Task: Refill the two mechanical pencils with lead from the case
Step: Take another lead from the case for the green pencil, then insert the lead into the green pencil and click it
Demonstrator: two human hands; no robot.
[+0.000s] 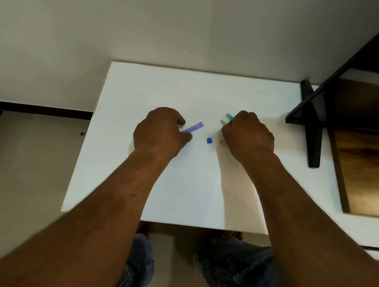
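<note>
My left hand [161, 131] is closed around a thin blue-violet lead case [195, 127], whose open end points up and to the right above the white table [179, 189]. My right hand [246, 135] is closed on a teal mechanical pencil [228, 117]; only the pencil's end shows at the knuckles, with a clear or white piece beside it. A small blue cap [209, 140] lies on the table between the two hands. A tiny grey piece [221, 142] lies just left of my right hand. I see only one pencil; the hands hide the rest.
A black stand with a slanted leg [311, 132] rests on the table's right side, next to a dark wooden shelf opening [369, 162]. The table's left edge drops to the floor [18, 160]. My knees in jeans [228, 276] show below the near edge.
</note>
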